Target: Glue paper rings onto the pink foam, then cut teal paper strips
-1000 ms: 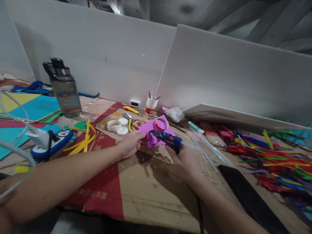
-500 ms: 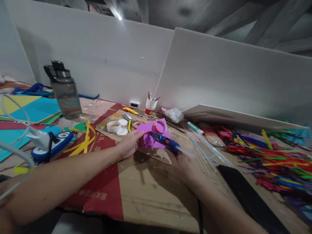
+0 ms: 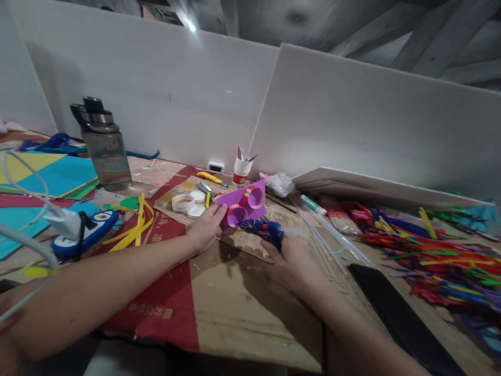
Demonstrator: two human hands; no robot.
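Observation:
My left hand (image 3: 206,230) pinches the left edge of a purple sheet (image 3: 233,201) and tilts it up off the cardboard. Two red rings (image 3: 253,197) stand on the sheet's face. My right hand (image 3: 291,261) is closed around a blue hot glue gun (image 3: 261,228), whose nozzle points left just under the sheet. A clear glue stick (image 3: 291,230) pokes out of the gun's rear.
White lids (image 3: 190,202) and scissors lie behind the left hand. A dark water bottle (image 3: 105,146) stands at the left, a paper cup (image 3: 241,171) near the white wall. Pipe cleaners (image 3: 430,245) pile up at the right beside a black phone (image 3: 395,308). Yellow strips (image 3: 136,222) lie left.
The purple sheet lay flat and is now lifted and tilted by my left hand. The glue gun came off the ring and dropped lower, toward me.

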